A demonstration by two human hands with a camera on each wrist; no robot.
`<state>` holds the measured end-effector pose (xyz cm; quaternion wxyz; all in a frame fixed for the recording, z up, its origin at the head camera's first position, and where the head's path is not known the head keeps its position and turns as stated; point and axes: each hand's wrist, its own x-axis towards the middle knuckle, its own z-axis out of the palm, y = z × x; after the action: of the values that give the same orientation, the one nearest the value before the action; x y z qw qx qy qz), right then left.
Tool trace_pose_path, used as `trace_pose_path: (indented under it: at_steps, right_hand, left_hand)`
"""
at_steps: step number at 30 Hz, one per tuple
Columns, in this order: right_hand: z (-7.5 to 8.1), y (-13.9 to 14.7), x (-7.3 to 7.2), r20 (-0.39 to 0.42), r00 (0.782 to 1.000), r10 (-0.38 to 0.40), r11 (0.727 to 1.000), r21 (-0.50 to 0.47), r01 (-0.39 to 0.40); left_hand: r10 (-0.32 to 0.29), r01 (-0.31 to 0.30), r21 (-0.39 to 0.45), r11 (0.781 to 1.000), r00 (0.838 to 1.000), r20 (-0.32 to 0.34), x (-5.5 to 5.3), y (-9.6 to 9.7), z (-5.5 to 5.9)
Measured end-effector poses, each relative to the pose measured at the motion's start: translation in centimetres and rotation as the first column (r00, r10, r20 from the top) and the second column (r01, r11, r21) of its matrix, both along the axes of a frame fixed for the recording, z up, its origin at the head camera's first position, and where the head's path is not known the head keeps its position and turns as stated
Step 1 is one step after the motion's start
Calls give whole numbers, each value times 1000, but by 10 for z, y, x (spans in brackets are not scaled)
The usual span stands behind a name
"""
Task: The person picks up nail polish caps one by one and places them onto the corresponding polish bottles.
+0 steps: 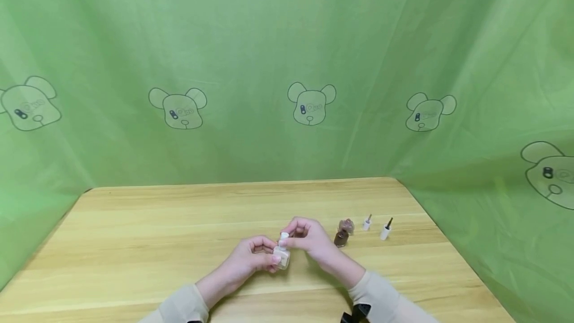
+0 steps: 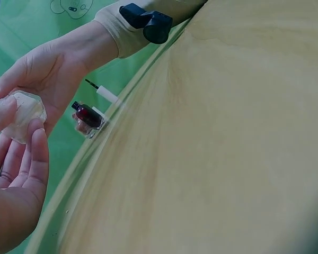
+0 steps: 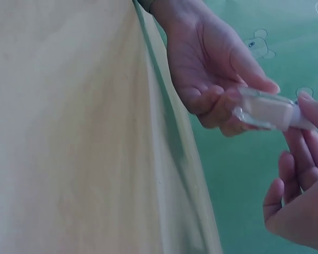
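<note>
Between both hands, over the table's front middle, is a clear nail polish bottle (image 1: 282, 259) with pale contents and a white cap (image 1: 284, 236). My left hand (image 1: 244, 263) grips the glass body between thumb and fingers. Thumb and fingers of my right hand (image 1: 314, 242) pinch the white cap, which sits at the bottle's neck. In the right wrist view the bottle (image 3: 265, 109) lies tilted on its side, the left hand (image 3: 206, 69) at its base and the right hand (image 3: 302, 206) at its cap end. The left wrist view shows the glass bottle (image 2: 27, 117) partly covered by fingers.
Right of the hands stand an uncapped dark brown polish bottle (image 1: 341, 238) and, just behind it, a mauve one (image 1: 347, 225). Two white caps stand brush-up farther right, a smaller cap (image 1: 367, 224) and a larger cap (image 1: 385, 233). Green curtains (image 1: 251, 64) surround the wooden table (image 1: 157, 228).
</note>
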<state>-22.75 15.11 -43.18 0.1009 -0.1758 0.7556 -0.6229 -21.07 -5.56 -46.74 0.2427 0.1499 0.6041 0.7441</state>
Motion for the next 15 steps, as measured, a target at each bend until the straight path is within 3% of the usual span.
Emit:
trace_pose_path:
  at_steps: [3, 6, 10, 15]
  right_hand:
    - [2, -3, 2, 4, 1000, -29, 1000, 8, 29]
    - [4, -3, 2, 1, 1000, -4, 1000, 2, 4]
    - [4, 0, 0, 29, 996, 86, 996, -23, -85]
    - [1, 5, -3, 71, 974, 217, 976, -44, -215]
  left_hand:
    - [-3, 3, -4, 1000, 1000, -4, 0, 0, 1]
    - [-3, 3, -3, 1000, 1000, -8, 1, 0, 3]
    - [4, -4, 4, 1000, 1000, -11, 1, -1, 4]
    - [9, -9, 13, 1000, 1000, -8, 0, -1, 1]
